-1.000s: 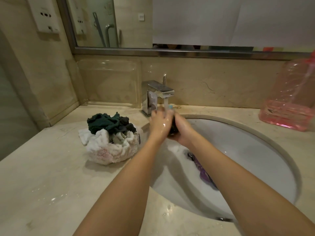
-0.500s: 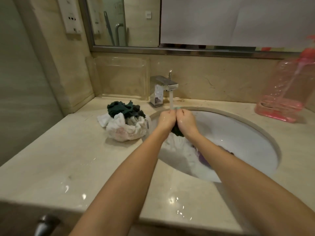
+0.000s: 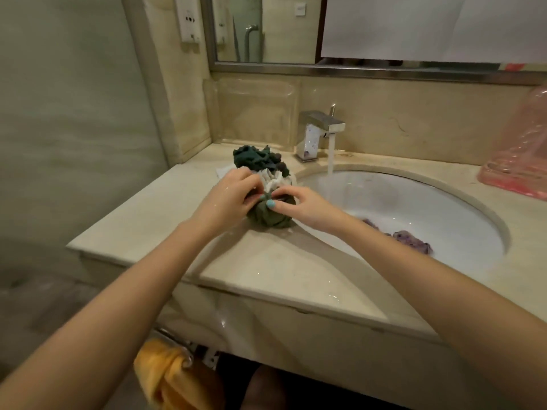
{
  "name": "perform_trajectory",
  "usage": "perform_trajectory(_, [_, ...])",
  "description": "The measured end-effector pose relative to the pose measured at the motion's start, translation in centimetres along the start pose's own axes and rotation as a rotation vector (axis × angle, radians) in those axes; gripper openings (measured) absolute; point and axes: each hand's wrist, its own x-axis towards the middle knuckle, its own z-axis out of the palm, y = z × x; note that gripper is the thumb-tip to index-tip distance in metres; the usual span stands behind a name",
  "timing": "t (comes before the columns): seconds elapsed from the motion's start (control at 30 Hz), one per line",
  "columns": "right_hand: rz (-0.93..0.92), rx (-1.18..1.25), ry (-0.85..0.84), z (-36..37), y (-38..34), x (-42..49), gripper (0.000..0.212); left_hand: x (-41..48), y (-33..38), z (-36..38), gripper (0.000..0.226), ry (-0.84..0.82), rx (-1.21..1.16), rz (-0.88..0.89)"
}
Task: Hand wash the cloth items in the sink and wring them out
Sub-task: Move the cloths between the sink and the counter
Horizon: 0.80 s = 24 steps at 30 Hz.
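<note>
The olive-green cloth (image 3: pixel 270 218) sits as a wrung, bunched bundle on the bench (image 3: pixel 266 270), just left of the sink rim. It appears to rest on the bench surface, although the contact underneath is hidden.

- Left grip (image 3: pixel 233 196): fingers curled over the top left of the bundle, holding it.
- Right grip (image 3: pixel 307 207): thumb and fingers pinch the top of the same bundle from the right.

Directly behind the bundle, and touching it, lies a pile of cloths (image 3: pixel 260 161), dark green on top and white beneath.

The sink (image 3: pixel 399 199) lies to the right. A purple cloth (image 3: pixel 411 241) lies in its basin, well apart from both grips. The faucet (image 3: pixel 318 134) stands at the rear rim, and a stream of water (image 3: pixel 331 156) runs from it into the basin.

A pink bottle (image 3: pixel 518 161) stands on the bench at the far right. A yellow towel (image 3: pixel 159 374) hangs from a rail below the bench edge. A mirror (image 3: pixel 266 28) is mounted on the wall above.
</note>
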Motion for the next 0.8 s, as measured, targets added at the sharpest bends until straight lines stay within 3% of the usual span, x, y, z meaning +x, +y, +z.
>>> perform_trajectory(0.13, [-0.013,-0.140,-0.136,-0.4,0.0,-1.0,0.040,-2.0,-1.2,-0.4,0.017,-0.006,-0.077,-0.166])
perform_trajectory(0.27, [0.097,-0.040,-0.043,-4.2,1.1,-2.2,0.034,-0.2,2.5,-1.1,0.030,0.044,-0.066,0.007])
perform_trajectory(0.37, [0.262,-0.210,0.028,-7.5,4.7,-3.0,0.034,3.9,7.2,0.5,0.024,-0.028,-0.160,0.084])
perform_trajectory(0.5, [0.619,-0.578,-0.142,-10.9,10.4,-5.0,0.033,9.8,12.1,6.9,0.026,-0.298,-0.283,-0.025])
perform_trajectory(0.6, [0.785,-0.638,-0.254,-12.1,14.0,-6.8,0.048,12.5,14.2,12.0,0.041,-0.603,-0.223,-0.070])
perform_trajectory(0.67, [0.833,-0.582,-0.276,-12.2,15.2,-7.7,0.049,13.3,15.0,14.8,0.046,-0.754,-0.221,-0.049])
perform_trajectory(0.8, [0.805,-0.605,-0.270,-12.1,16.4,-8.0,0.029,13.8,14.8,17.9,0.051,-0.898,-0.204,0.002])
